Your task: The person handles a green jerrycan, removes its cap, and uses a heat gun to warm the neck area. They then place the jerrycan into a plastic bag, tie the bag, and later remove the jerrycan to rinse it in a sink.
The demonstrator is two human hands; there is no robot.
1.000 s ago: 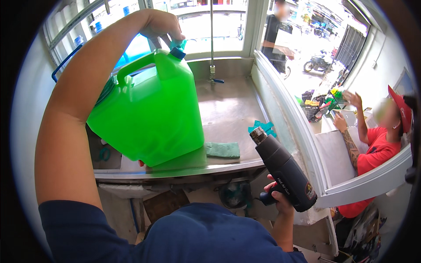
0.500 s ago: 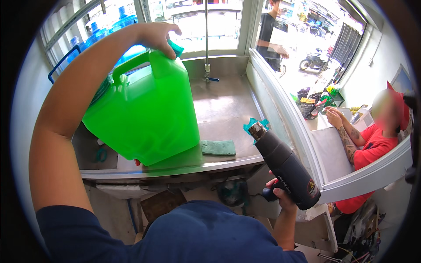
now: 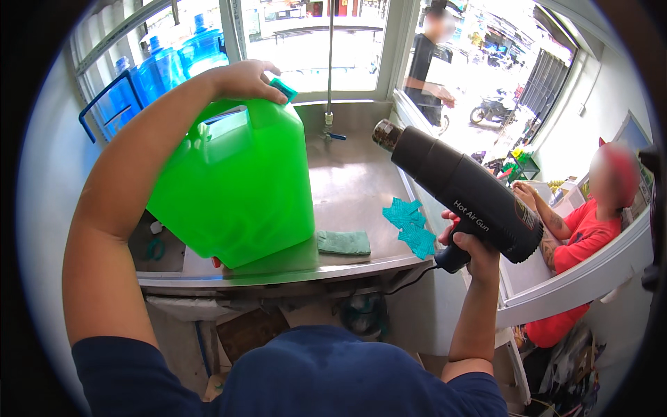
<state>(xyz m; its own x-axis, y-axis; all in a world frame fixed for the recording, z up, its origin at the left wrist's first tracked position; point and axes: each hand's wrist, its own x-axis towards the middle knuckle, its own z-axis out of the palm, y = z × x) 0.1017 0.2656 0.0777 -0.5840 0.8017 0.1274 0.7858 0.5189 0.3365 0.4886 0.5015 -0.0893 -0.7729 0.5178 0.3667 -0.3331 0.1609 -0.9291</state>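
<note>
A large green plastic jug (image 3: 233, 181) stands tilted on the steel counter (image 3: 347, 181). My left hand (image 3: 243, 80) arches over its top, fingers curled at a teal sleeve piece (image 3: 283, 90) over the jug's mouth. My right hand (image 3: 472, 247) grips a black heat gun (image 3: 458, 191) by its handle, raised with the metal nozzle angled up-left toward the jug's top, a short gap away. Several teal mesh-like pieces (image 3: 410, 227) lie at the counter's right, beside a folded green cloth (image 3: 344, 242).
Blue water bottles (image 3: 201, 52) stand behind the left window. A tap (image 3: 332, 135) rises at the counter's back. Beyond a white partition (image 3: 577, 292), a person in red (image 3: 590, 236) sits at right. Another person in dark clothing (image 3: 424, 69) stands outside. A cord hangs below the gun.
My right hand has lifted the heat gun and swung its nozzle up-left toward the jug's top. My left hand has moved slightly lower over the mouth. The person in red has lowered their hands.
</note>
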